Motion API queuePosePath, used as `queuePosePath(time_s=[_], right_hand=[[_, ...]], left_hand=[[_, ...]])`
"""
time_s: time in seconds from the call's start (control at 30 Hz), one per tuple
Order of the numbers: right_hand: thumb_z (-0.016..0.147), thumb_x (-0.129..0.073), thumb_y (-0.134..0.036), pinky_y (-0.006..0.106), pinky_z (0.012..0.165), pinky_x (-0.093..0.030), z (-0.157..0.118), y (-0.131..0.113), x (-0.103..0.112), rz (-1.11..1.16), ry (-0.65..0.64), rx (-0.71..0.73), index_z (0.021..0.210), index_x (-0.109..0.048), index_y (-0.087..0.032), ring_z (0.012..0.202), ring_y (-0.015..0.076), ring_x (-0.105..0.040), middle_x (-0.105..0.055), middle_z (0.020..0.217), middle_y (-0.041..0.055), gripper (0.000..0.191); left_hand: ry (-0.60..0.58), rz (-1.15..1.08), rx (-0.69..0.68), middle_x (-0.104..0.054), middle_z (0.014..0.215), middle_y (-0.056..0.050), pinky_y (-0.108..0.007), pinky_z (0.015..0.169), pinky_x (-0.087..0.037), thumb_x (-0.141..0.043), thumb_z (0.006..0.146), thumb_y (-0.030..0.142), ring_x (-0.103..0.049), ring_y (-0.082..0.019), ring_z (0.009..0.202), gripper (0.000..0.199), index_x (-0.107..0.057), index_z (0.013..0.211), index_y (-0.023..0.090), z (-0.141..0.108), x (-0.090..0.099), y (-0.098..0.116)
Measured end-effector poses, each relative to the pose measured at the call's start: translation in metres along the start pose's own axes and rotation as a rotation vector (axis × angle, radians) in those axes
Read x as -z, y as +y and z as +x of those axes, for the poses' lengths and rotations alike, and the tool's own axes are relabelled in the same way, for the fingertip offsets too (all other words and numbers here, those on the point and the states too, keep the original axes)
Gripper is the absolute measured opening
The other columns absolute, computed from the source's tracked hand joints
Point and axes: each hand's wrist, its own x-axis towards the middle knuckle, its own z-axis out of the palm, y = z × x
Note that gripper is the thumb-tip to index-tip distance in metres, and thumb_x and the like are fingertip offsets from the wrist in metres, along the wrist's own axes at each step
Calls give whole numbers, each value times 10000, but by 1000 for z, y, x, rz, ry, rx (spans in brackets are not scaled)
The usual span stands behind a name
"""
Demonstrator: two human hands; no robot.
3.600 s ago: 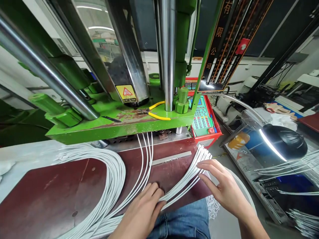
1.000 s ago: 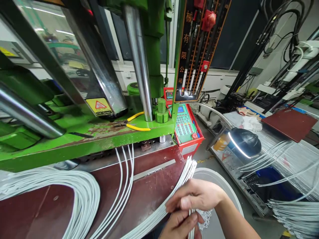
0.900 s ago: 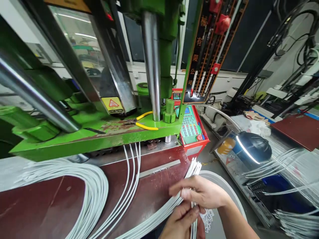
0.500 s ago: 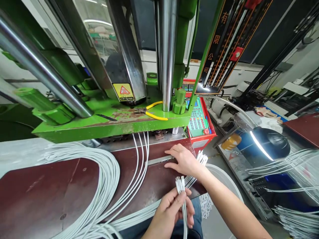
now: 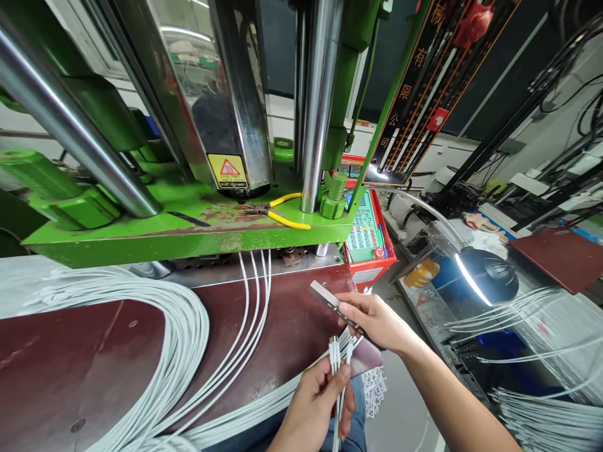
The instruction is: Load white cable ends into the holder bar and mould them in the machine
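My left hand (image 5: 318, 395) is closed around several white cables (image 5: 337, 408), with their bare connector ends (image 5: 334, 351) pointing up past the thumb. In my right hand (image 5: 374, 316) is a flat metal bar (image 5: 325, 295), gripped at its near end and slanting up to the left over the brown table (image 5: 282, 339). The bar's dark edge has small features too fine to make out. It is above and apart from the connectors. Beneath the right hand runs another bundle of white cables (image 5: 277, 402), partly hidden.
A green press (image 5: 188, 242) stands at the back, yellow-handled pliers (image 5: 287, 213) on its ledge. A few cables (image 5: 257, 295) run under it. A thick cable coil (image 5: 188, 339) lies left. A red control box (image 5: 372, 235), lamp (image 5: 490, 276) and more cables (image 5: 551, 414) are right.
My right hand has picked the metal bar up from the table and brought it right and nearer, above the left hand. The left hand still holds its cables. The view has shifted slightly.
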Motion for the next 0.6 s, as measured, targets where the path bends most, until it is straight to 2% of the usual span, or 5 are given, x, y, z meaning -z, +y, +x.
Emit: queuePosePath(time_s=[0.1,0.27,0.5,0.6], right_hand=[[913,-509,-493,237,576,-402,-9,7,0,230,-29,-58,1252,-591,-124,585,96,-477,-603,796,37,508],[872,-570,-509,237,583,-386,-14,13,-4,319,-45,-72,1249,-614,-144,592,94,-468,-599,811,40,527],[905,-528,-471,247,612,-408,-16,11,-5,251,-77,-35,1285,-592,-174,619,104,-466,-570,801,23,486],[923,-502,-419,243,606,-397,-17,11,-8,175,-49,-27,1297,-582,-157,618,108,-460,-546,748,11,464]], left_hand=[[-25,65,25,-517,522,41,-190,358,-291,-549,835,553,-409,-66,348,404,-500,723,168,3,-2,1],[-4,152,55,-511,485,52,-188,359,-280,-553,832,531,-365,-55,320,377,-499,732,172,3,-5,5],[22,247,45,-498,464,45,-196,354,-291,-544,824,551,-372,-63,311,410,-499,675,172,6,-1,5],[13,255,41,-476,442,48,-200,347,-294,-542,821,557,-381,-71,306,427,-487,636,176,6,0,6]])
